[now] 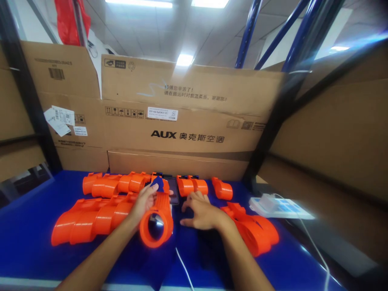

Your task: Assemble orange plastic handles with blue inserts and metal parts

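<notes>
My left hand [144,202] grips an orange plastic tube-shaped part [157,222] whose round open end faces me, a shiny inside showing. A small dark blue piece [158,184] sits at its far end by my fingertips. My right hand [201,212] rests flat on the blue table [27,226] just right of that part, fingers spread, touching the surface near a dark phone [173,192]. Nothing is in the right hand.
Several orange parts [91,220] lie in rows at left and behind [194,186], more at right [256,230]. A white power strip [280,206] with a cable [315,250] sits at right. Cardboard boxes [188,125] wall the back and sides; black and blue shelf posts stand around.
</notes>
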Demonstrator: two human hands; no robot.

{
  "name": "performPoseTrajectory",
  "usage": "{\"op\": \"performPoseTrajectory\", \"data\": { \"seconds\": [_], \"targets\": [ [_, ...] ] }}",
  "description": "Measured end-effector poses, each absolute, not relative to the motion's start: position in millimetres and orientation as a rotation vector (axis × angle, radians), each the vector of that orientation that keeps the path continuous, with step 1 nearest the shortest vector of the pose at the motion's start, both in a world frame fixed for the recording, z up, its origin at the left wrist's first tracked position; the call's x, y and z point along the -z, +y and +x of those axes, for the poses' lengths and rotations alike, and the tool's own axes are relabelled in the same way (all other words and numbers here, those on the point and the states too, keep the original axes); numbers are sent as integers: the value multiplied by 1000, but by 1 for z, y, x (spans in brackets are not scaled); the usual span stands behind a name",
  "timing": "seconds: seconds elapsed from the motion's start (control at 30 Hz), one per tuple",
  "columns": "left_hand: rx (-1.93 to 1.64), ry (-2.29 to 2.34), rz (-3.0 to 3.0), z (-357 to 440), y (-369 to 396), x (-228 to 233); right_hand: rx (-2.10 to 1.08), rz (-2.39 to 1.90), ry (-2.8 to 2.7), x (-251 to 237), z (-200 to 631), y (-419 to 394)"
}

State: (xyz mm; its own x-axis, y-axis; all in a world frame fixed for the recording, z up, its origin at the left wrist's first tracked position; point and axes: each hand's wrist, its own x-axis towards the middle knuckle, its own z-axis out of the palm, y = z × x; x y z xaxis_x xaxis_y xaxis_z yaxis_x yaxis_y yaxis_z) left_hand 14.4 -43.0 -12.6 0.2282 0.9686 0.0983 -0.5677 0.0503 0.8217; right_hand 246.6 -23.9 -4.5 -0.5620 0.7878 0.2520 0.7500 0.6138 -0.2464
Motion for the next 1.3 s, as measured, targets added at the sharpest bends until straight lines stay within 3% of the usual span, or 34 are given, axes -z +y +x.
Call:
{"op": "performPoseTrajectory", "data": {
  "seconds": [0.3, 0.53, 0.8, 1.0, 1.3],
  "targets": [
    [-1296, 510, 859, 15, -43, 16, -337, -1388, -2544, 1, 248, -24],
    [-1169, 417, 907, 22, -53, 15, -864, -1057, -2179, -11, 250, -20],
    [-1092, 475, 1071, 27, -56, 19, -891, -894, -1748, -12, 224, -23],
    [-1280, 400, 853, 24, -51, 16, -1167, -750, -1655, -13, 218, -34],
    [-1367, 404, 825, 23, -46, 17, -1005, -674, -1788, -10, 205, -38]
  ]
}}
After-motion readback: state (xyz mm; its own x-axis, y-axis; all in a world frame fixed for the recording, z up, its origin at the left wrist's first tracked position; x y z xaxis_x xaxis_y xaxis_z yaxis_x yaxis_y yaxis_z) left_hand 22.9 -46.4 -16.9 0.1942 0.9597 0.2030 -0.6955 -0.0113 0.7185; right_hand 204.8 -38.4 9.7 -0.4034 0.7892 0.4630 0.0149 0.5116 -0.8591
